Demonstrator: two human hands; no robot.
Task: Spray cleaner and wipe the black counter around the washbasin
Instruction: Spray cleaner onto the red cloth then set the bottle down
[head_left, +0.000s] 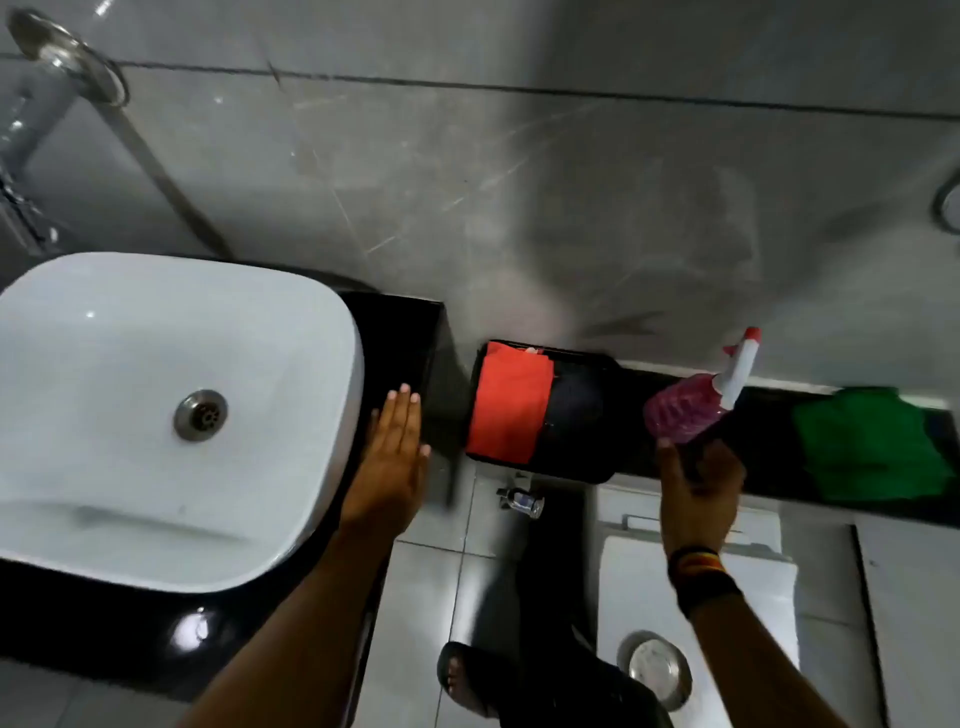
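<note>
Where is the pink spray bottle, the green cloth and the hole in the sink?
Pink spray bottle (678, 413), head view: on its pink body, above the right hand.
Green cloth (867, 447), head view: middle of the cloth on the black ledge.
Sink drain hole (200, 415), head view: on the metal drain.

The white washbasin (156, 415) fills most of the black counter (400, 338), leaving only a narrow bare strip along its right side, where the flat left hand (389, 457) lies. Right of the counter's edge a gap drops to the floor. Beyond it, a bin (540, 410), a spray bottle (685, 410) and a green cloth (872, 441) crowd the ledge.
</note>
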